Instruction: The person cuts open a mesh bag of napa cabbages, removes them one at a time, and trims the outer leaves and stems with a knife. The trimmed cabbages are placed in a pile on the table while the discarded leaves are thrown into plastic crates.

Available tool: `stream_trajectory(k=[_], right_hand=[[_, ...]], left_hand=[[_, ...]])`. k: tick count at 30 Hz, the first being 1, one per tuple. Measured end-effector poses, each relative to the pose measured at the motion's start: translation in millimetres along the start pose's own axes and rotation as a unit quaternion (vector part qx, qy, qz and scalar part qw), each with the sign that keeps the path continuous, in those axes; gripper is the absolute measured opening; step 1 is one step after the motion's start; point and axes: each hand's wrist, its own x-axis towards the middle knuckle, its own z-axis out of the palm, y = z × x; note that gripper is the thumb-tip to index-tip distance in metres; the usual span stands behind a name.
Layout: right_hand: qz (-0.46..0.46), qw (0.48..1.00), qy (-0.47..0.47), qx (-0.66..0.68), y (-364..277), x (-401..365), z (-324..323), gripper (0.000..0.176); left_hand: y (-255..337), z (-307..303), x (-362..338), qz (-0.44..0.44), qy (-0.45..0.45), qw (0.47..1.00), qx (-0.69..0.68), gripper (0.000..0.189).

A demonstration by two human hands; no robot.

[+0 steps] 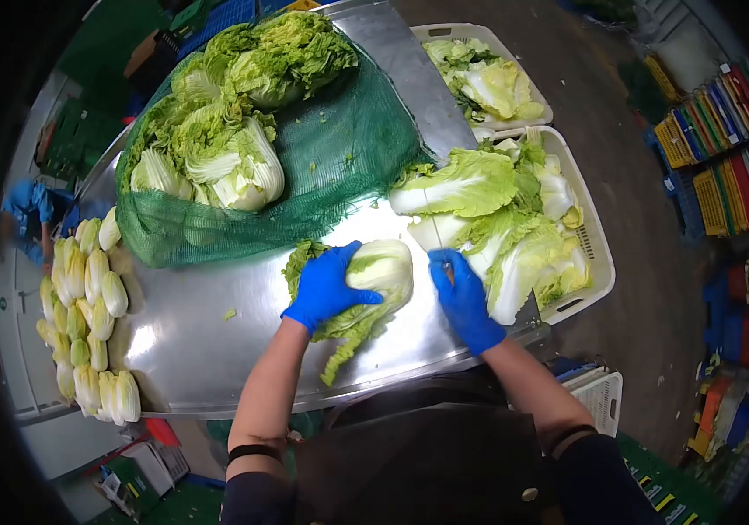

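My left hand (333, 289), in a blue glove, is closed around a napa cabbage (383, 273) lying on the steel table (208, 350). Loose green outer leaves spread from under it toward me. To its right, my right hand (464, 297), also gloved in blue, has its fingers curled around what looks like a knife (434, 223), seen almost edge-on as a thin line. The hand is apart from the cabbage. Just beyond it, large stripped cabbage leaves (470, 188) lie on the table's right edge and spill into a cream crate (597, 236).
A green mesh sack (348, 149) holding several untrimmed cabbages (239, 162) lies at the back left. Trimmed cabbages (86, 297) line the table's left end. Another cream crate (527, 83) with leaves stands behind the first. A person in blue (29, 206) is at far left.
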Motion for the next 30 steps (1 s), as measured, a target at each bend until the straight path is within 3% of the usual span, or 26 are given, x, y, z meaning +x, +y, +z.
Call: stream_trajectory(k=[2, 3, 9, 11, 12, 15, 19, 21, 25, 30], right_hand=[[0.064, 0.996, -0.034, 0.053, 8, -19, 16, 0.022], [0.066, 0.997, -0.027, -0.012, 5, -24, 21, 0.021], [-0.009, 0.99, -0.045, -0.131, 16, -35, 41, 0.015], [-0.209, 0.91, -0.058, -0.353, 19, -36, 42, 0.015], [-0.157, 0.939, -0.068, -0.298, 20, -37, 47, 0.015], [-0.184, 0.908, -0.082, -0.366, 14, -37, 45, 0.016], [-0.133, 0.921, -0.099, -0.353, 3, -33, 45, 0.006], [0.122, 0.975, -0.099, -0.159, -8, -23, 43, 0.015], [0.158, 0.969, -0.123, -0.143, 4, -9, 45, 0.024], [0.035, 0.962, -0.162, -0.219, 5, -4, 36, 0.026]], left_hand=[[-13, -6, 18, -0.022, -0.041, 0.998, -0.033, 0.093], [-13, -13, 28, -0.048, -0.083, 0.993, -0.066, 0.09], [-18, -18, 57, -0.13, -0.149, 0.954, -0.226, 0.07], [-19, -19, 63, -0.168, -0.167, 0.927, -0.29, 0.063], [-20, -20, 64, -0.168, -0.172, 0.927, -0.289, 0.062], [-20, -20, 65, -0.171, -0.176, 0.921, -0.303, 0.06], [-31, -13, 68, -0.163, -0.163, 0.932, -0.28, 0.059], [-26, -17, 71, -0.16, -0.169, 0.933, -0.275, 0.058], [-27, -18, 81, -0.188, -0.196, 0.916, -0.294, 0.055], [-15, -31, 84, -0.182, -0.191, 0.903, -0.339, 0.052]])
